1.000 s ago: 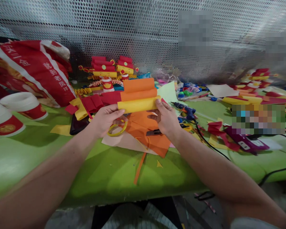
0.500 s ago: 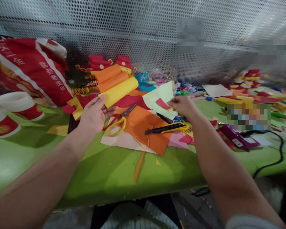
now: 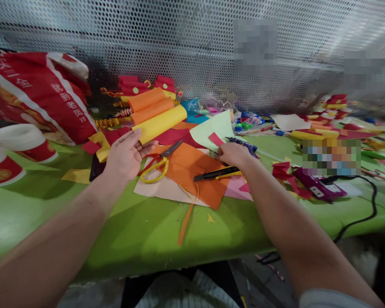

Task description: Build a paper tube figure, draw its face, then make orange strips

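Note:
My left hand (image 3: 126, 154) grips a piece of folded paper (image 3: 162, 124), with orange rolls behind a wider yellow one, holding it above the table by its near left end. My right hand (image 3: 234, 155) is closed, its fingertips pointing down beside a small red paper strip (image 3: 215, 138) on a pale green sheet (image 3: 208, 128). What those fingers pinch, if anything, is hidden. Behind them lies a dark blue tool with a narrow tip (image 3: 244, 143). Scissors with red and yellow handles (image 3: 160, 164) and a yellow-black utility knife (image 3: 216, 173) rest on orange paper (image 3: 192, 160).
Two paper cups (image 3: 22, 143) and a red-and-white bag (image 3: 41, 94) stand at the left. A purple device (image 3: 321, 184) with a black cord lies at the right. Coloured scraps and finished-looking paper figures (image 3: 336, 105) line the green table (image 3: 141, 239) along a perforated metal screen.
My right hand has come down and slightly left, toward the knife, uncovering the dark blue tool behind it. The left hand keeps its hold on the folded paper almost unmoved.

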Motion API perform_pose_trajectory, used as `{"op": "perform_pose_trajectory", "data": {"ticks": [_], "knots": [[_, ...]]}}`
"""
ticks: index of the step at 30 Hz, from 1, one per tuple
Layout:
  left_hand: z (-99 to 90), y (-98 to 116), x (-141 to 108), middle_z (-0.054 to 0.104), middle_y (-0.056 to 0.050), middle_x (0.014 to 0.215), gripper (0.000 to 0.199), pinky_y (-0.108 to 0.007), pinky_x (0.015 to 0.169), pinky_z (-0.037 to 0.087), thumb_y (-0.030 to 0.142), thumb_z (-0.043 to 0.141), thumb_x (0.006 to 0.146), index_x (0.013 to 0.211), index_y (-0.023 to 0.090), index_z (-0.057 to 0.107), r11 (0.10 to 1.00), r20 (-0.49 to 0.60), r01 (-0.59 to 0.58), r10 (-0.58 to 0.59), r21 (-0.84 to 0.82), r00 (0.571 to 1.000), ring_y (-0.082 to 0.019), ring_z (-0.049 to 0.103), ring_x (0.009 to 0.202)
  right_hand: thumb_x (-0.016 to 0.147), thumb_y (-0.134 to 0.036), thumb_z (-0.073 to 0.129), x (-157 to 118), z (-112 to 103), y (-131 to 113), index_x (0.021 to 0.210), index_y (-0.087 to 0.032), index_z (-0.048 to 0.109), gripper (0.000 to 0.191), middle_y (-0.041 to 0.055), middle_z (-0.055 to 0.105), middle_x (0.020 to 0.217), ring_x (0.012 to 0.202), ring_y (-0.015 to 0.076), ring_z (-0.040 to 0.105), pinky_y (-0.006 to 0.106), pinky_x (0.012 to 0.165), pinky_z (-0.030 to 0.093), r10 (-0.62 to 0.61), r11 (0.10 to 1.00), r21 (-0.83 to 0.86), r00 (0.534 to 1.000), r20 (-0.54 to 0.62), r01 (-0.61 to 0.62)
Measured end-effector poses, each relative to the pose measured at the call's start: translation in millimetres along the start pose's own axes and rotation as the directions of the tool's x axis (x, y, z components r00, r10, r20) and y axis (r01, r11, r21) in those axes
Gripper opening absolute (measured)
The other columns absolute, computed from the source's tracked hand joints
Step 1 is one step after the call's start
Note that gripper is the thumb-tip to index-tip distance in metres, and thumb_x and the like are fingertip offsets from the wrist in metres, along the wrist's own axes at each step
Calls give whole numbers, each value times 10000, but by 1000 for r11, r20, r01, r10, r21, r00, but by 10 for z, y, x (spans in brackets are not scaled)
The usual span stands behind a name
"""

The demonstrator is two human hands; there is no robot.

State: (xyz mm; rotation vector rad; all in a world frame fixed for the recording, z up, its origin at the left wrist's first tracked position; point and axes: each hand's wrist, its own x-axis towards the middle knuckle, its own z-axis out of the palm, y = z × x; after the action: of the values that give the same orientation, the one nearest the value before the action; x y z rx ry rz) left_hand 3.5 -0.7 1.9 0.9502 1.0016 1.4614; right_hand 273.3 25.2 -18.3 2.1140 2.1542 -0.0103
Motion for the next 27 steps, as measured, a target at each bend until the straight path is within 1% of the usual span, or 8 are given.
{"op": "perform_pose_trajectory", "data": {"ticks": [3,5,9,11,14,17,22,27], "knots": [[-2,31,1,677,-22,1119,73,-301,830,530,245,521,852,849,212,586,999,-20,-31,31,12,999,-115,664,761,808,-354,482,8,14,19,941,-164,683,306,162,693,987,929,312,630,349,657,436,6,1000,-4,1000,-7,-6],[-12,57,15,676,-15,1119,75,-297,833,529,238,517,854,856,209,586,999,-58,-46,45,-4,997,-109,663,755,793,-335,508,19,25,27,965,-166,670,291,162,688,1006,945,314,626,349,668,437,8,1000,-1,1000,-6,-8],[-45,69,84,711,2,951,51,-303,807,544,206,556,835,845,197,605,992,-122,-101,91,-80,988,-119,675,743,737,-256,547,35,30,35,971,-172,654,271,140,685,1021,949,296,625,324,661,430,-9,999,31,1000,-1,9],[-50,57,116,714,-18,847,67,-315,742,561,174,550,829,815,168,615,978,-183,-160,134,-133,974,-136,682,682,724,-219,536,35,28,28,1020,-190,630,312,103,688,1031,940,260,627,296,652,424,-48,997,64,999,1,48],[-30,48,135,709,-38,758,96,-306,638,567,136,537,822,776,137,621,965,-235,-179,133,-190,963,-158,682,606,720,-191,527,28,36,0,1062,-201,600,350,65,689,1036,924,219,625,267,659,417,-127,987,100,992,6,126],[0,63,126,705,-35,707,139,-273,576,559,103,517,826,735,126,619,963,-244,-161,107,-216,964,-152,676,564,712,-171,532,16,52,-38,1038,-188,600,333,66,693,1002,898,212,623,258,669,409,-192,976,112,981,20,189],[10,75,111,704,-29,659,180,-252,551,560,59,522,804,665,126,614,963,-242,-155,99,-221,965,-142,670,529,714,-151,514,-11,43,-107,955,-196,603,261,54,690,946,864,197,619,248,656,391,-279,954,125,960,25,274],[-26,45,120,702,-1,618,157,-252,555,565,46,610,714,599,152,599,963,-198,-157,114,-220,974,-161,686,550,710,-123,494,-58,16,-212,930,-187,596,250,75,670,1026,942,217,601,256,671,380,-355,928,123,935,9,351]]}}
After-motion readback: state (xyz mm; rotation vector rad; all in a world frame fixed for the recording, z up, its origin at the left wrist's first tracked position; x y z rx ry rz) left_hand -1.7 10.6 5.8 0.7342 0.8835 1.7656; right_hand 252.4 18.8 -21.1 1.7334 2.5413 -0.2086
